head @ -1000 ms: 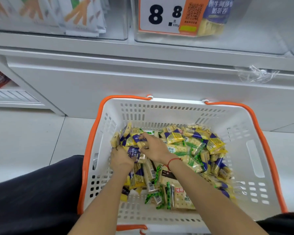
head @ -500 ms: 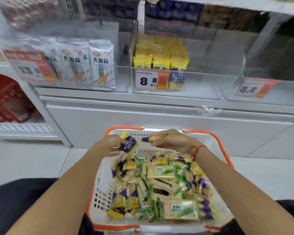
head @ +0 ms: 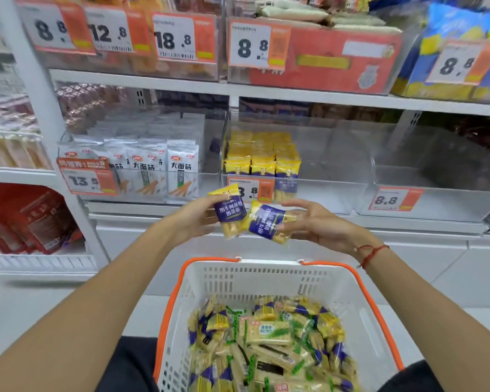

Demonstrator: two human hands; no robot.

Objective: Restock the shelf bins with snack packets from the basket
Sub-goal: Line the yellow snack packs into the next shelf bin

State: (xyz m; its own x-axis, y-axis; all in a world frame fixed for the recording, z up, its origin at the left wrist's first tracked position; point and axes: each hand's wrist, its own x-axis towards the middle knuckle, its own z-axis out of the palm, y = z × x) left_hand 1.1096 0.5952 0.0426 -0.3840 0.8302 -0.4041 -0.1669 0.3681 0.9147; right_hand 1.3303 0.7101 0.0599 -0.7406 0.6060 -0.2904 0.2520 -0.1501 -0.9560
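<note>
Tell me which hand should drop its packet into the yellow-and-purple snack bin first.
Right, probably. The right hand and its packet sit directly below the matching bin; the left hand holds its packet off to that bin's left.

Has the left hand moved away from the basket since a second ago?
Yes. The left hand rose out of the basket and now holds a packet above its rim.
</note>
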